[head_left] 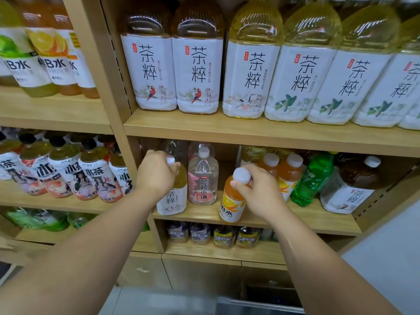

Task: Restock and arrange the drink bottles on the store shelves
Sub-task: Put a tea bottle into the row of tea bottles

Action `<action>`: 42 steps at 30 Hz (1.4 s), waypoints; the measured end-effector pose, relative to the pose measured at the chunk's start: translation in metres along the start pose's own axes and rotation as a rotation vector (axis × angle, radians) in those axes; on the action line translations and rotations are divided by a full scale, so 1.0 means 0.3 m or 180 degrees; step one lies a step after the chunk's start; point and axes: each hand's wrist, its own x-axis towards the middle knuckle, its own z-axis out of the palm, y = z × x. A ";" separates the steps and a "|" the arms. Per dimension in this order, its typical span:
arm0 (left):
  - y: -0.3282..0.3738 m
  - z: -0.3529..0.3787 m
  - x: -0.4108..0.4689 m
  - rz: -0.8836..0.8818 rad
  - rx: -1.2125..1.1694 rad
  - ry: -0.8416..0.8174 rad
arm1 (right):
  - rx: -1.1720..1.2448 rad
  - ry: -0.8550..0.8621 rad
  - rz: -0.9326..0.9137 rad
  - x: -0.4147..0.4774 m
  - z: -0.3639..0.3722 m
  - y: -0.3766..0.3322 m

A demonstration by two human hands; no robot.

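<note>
Wood shelf point(295, 220), ctr frame: L hand point(156, 173) grips top of clear tea bottle point(179, 181), yellow liquid, white label point(171, 201). R hand point(261, 192) grips neck of orange-drink bottle point(231, 201), round white cap point(242, 175), at shelf's front edge.

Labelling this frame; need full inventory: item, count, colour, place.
brown tea bottles: two, brown, top shelf left
yellow tea bottles: at least four, yellow, top shelf right
fruit water bottles: about three, green/orange, upper left
black-capped bottles: about five, amber, middle left
tea bottle: one, yellow, middle shelf
pink bottle: one, pink, beside it
orange bottle: one, orange, shelf front
rear orange bottles: two, orange, behind it
green bottle: one, green, further right
dark tea bottle: one, brown, far right
small bottles: four, purple/yellow, bottom shelf
left hand: grips tea bottle top
right hand: fingers round orange bottle neck
</note>
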 end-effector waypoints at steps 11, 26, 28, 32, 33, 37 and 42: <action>-0.053 0.029 0.088 0.0091 0.0373 -0.0116 | 0.0167 -0.0045 -0.0429 0.021 -0.014 -0.087; -0.079 -0.312 -0.264 0.1178 -0.1486 -0.0536 | 0.1078 -0.0587 -0.1476 -0.017 -0.115 -0.503; -0.090 -0.382 -0.267 0.1314 -0.1503 -0.0340 | 0.1378 -0.0624 -0.1714 -0.017 -0.132 -0.597; -0.126 -0.515 -0.244 0.1488 -0.1565 0.0017 | 0.1582 -0.0649 -0.2095 -0.006 -0.131 -0.798; -0.139 -0.548 -0.233 0.1485 -0.1554 0.0120 | 0.1587 -0.0557 -0.2162 0.001 -0.122 -0.846; -0.227 -0.657 -0.147 0.1366 -0.1758 0.0402 | 0.1887 -0.0230 -0.2142 0.029 -0.046 -0.996; -0.337 -0.755 0.026 0.1162 -0.2056 0.0583 | 0.1810 -0.0087 -0.1906 0.076 0.130 -1.052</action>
